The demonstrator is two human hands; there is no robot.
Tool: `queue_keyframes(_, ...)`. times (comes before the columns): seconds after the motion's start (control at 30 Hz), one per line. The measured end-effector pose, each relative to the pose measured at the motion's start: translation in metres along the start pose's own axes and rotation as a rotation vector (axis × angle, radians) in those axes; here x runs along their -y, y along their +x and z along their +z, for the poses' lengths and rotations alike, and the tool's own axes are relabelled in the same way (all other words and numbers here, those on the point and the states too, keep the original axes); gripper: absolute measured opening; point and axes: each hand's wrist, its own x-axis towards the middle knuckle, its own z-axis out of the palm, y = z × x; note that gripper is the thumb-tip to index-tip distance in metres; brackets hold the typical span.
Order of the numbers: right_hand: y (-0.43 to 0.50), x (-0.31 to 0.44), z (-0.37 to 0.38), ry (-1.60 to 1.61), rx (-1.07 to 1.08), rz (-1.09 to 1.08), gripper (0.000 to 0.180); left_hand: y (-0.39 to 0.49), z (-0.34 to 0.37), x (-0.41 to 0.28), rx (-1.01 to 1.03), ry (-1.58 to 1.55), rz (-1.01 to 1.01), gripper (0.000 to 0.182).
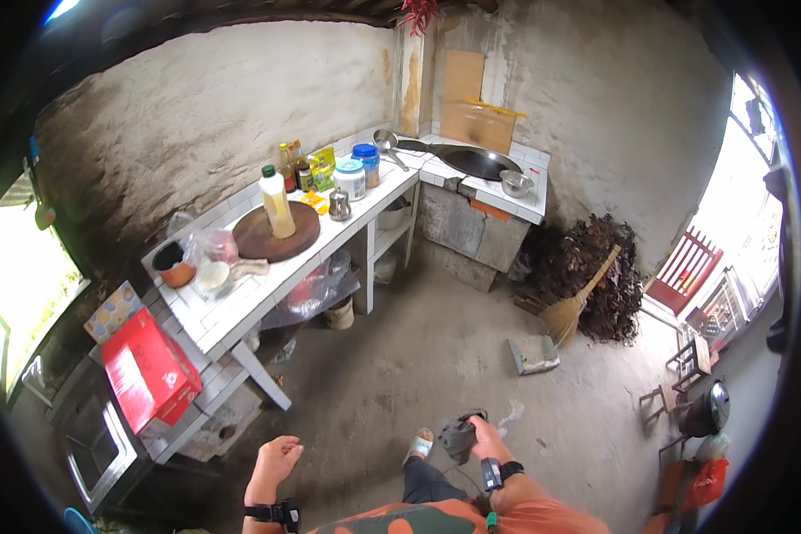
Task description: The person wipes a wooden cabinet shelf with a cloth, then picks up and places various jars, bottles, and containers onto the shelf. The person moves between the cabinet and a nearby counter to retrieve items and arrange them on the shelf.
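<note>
My right hand point(486, 435) grips a crumpled dark grey cloth point(457, 437), which hangs from the fingers above the concrete floor point(387, 374). To the left, my left hand point(278, 460) is in the air with its fingers loosely curled and nothing visible in it. It is nearest to the corner of the white tiled counter point(193, 327). A red cardboard box point(150, 374) lies at the counter's lower left end. One foot in a light sandal point(422, 442) shows beside the cloth.
A squeeze bottle point(277, 207) stands on a round wooden chopping board point(247, 233). Jars and sauce bottles are behind it. A wok point(480, 162) sits in the corner stove. A straw broom point(577, 304), dustpan point(532, 357) and dry leaves point(607, 280) occupy the floor; stools point(697, 360) line the right.
</note>
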Motion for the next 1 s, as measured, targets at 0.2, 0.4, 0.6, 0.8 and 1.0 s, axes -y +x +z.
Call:
queue_keyframes(0.2, 0.183, -0.012, -0.026, 0.674, -0.216, 0.644, 0.02, 0.155, 0.07, -0.076, 0.09, 0.115, 0.051, 0.035)
queue_keyframes(0.4, 0.328, 0.022, -0.07, 0.743, -0.119, 0.549, 0.027, 0.289, 0.127, -0.175, 0.124, 0.151, 0.145, 0.036)
queue_keyframes(0.6, 0.447, 0.05, -0.077, 0.503, -0.236, 0.582, 0.027, 0.4, 0.168, -0.229, 0.097, 0.098, 0.219, 0.056)
queue_keyframes(0.8, 0.606, 0.064, -0.082, 0.411, -0.131, 0.426, 0.024, 0.567, 0.211, -0.254, 0.144, -0.008, 0.266, 0.059)
queue_keyframes(1.0, 0.79, 0.128, -0.055, 0.146, -0.127, 0.029, 0.031, 0.738, 0.232, -0.285, 0.393, 0.113, 0.311, 0.048)
